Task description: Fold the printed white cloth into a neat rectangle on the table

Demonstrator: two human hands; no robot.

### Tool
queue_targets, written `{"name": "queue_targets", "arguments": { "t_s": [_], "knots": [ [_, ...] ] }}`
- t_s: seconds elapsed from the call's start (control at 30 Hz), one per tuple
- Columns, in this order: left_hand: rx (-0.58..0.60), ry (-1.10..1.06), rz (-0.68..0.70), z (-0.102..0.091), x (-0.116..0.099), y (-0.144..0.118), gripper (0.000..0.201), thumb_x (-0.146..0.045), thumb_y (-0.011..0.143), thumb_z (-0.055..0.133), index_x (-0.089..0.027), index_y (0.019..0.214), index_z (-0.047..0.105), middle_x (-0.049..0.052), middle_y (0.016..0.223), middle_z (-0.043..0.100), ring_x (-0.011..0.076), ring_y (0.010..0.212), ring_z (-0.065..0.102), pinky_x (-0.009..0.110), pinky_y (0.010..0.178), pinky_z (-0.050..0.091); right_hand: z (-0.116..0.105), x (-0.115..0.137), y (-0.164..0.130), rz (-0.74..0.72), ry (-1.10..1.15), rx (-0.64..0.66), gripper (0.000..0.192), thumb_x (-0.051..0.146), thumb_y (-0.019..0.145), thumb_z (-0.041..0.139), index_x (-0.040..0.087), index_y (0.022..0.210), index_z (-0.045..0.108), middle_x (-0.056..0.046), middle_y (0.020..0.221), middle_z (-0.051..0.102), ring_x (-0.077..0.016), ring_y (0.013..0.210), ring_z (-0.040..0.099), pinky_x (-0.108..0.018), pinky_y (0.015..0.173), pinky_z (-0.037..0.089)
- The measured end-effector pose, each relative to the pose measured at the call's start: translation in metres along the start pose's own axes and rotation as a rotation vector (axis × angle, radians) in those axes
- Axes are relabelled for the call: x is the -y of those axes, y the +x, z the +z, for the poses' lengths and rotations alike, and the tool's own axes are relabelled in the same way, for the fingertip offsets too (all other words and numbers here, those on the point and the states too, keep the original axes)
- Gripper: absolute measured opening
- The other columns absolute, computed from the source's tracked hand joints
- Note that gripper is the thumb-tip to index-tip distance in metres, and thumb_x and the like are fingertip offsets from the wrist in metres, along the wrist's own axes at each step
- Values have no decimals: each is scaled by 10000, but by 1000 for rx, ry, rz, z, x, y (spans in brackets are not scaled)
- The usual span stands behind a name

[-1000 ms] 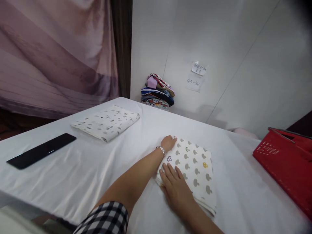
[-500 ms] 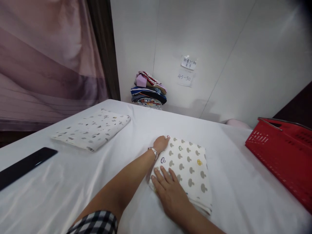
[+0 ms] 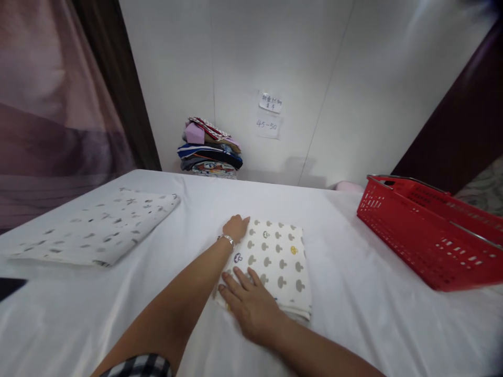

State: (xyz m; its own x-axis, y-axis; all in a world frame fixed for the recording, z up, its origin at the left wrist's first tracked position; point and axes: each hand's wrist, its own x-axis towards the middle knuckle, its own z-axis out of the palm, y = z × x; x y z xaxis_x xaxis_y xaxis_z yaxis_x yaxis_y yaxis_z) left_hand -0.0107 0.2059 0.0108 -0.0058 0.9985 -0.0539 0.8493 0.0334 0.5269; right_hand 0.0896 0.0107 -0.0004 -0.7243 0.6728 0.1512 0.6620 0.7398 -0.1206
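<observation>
A folded white cloth with a mushroom print (image 3: pixel 279 262) lies on the white-covered table in front of me. My left hand (image 3: pixel 236 229), a bracelet at its wrist, is at the cloth's far left corner with its fingers curled around the edge and the thumb along the top. Closer to me, my right hand (image 3: pixel 253 306) rests flat on the near left part of the same cloth, fingers spread. To the left lies a second folded white cloth with grey leaf-like marks (image 3: pixel 106 222), apart from both hands.
A red plastic basket (image 3: pixel 416 230) with metal handles stands on the right. Against the back wall is a stack of folded fabrics (image 3: pixel 210 149), near two paper notes (image 3: pixel 269 115). A dark flat object (image 3: pixel 10 287) shows at the left edge.
My view has turned to the right, so more of the basket shows and the dark object is mostly cut off. Both hands keep nearly the same places on the mushroom-print cloth.
</observation>
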Motion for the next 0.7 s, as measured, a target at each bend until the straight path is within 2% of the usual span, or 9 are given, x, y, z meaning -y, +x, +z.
{"name": "queue_targets", "arguments": {
  "t_s": [0.07,0.13,0.2,0.23,0.33,0.47,0.57,0.63,0.7],
  "knots": [
    [-84,55,100,-2,-8,-13,492,-482,885,355,-129,1197,496,176,1292,491,291,1214,432,389,969,336,-1,0,-1,-9,-6,-6,523,221,913,364,160,1416,233,-78,1505,211,-300,1371,154,-539,1089,203],
    [-165,136,325,2,-13,-27,505,-478,886,374,-160,1273,442,134,1397,397,266,1302,320,378,1049,249,-1,-1,-1,-14,-15,-14,516,219,914,356,152,1413,241,-87,1495,235,-300,1368,159,-537,1088,203],
    [-145,209,490,8,-13,-37,545,-504,880,381,-176,1313,413,107,1456,318,269,1353,222,401,1092,162,-2,-1,0,-20,-21,-20,521,220,912,359,149,1415,239,-92,1484,262,-297,1367,158,-540,1085,205],
    [-90,234,515,12,-10,-41,567,-521,875,379,-179,1327,402,103,1467,300,278,1364,194,422,1096,141,-2,-2,1,-21,-23,-23,525,220,912,360,150,1417,237,-91,1479,275,-293,1368,154,-539,1084,206],
    [33,262,500,22,-1,-43,591,-534,884,331,-192,1367,351,89,1484,265,280,1380,148,456,1089,137,-3,-1,3,-19,-19,-26,519,237,917,357,150,1416,245,-84,1468,302,-267,1372,151,-517,1090,207],
    [10,274,496,25,5,-40,584,-526,888,319,-206,1376,337,78,1488,258,268,1383,138,460,1090,124,-12,6,0,-24,52,-34,493,329,928,365,153,1385,315,-75,1445,354,-218,1361,205,-463,1106,194],
    [-4,257,499,25,3,-40,564,-515,891,326,-214,1367,351,77,1479,282,272,1377,157,475,1081,147,-25,7,-16,-68,148,-73,393,320,933,353,236,1309,432,-2,1392,440,-150,1335,272,-417,1129,142],
    [-15,228,495,23,2,-40,531,-499,891,345,-232,1350,372,74,1471,299,263,1375,174,456,1079,173,-31,-3,-36,23,199,-192,354,289,937,329,286,1251,491,27,1371,465,-127,1322,302,-417,1133,125],
    [-44,183,483,20,2,-41,499,-478,889,368,-235,1323,408,77,1468,303,251,1373,187,414,1077,207,-32,-22,-59,244,253,-408,369,295,923,341,261,1255,500,-17,1391,440,-153,1323,312,-430,1117,186]
  ]
}}
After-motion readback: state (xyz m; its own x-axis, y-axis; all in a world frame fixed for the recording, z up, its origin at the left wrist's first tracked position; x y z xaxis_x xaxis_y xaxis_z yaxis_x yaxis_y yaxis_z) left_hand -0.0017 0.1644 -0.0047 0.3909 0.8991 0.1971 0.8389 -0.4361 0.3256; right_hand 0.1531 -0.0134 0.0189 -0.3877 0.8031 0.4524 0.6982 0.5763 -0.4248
